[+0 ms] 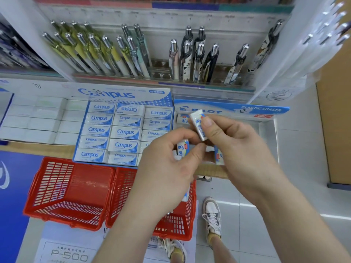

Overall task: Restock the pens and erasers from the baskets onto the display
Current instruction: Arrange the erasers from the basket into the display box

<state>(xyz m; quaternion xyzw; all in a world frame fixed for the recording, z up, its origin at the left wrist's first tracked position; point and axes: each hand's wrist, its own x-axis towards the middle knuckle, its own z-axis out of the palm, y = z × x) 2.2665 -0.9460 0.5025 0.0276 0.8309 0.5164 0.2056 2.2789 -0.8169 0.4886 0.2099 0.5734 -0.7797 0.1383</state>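
Shelving (106, 16) fills the view ahead of me, with pens (210, 63) standing in a rack along its back. On the ledge below sits a big blue box (106, 93) packed with rows of white erasers (123, 132). Two red baskets (91, 179) stand side by side just under the ledge's front edge, the right-hand one partly behind my left forearm. To the right of the big box, at the right end of the ledge, is a smaller blue-and-white eraser box (267, 133). One loose eraser (181, 118) lies in its back left corner.

Both my hands are over that smaller box's front left part, almost meeting. My right hand (237, 149) pinches one upright eraser (198, 127) between thumb and forefinger, lifted above the box. Its lower fingers curl round a second eraser (218, 155) in the palm. My left hand (167, 168) is curled round a third eraser (183, 148), its thumb tip reaching up to the bottom end of the upright one.
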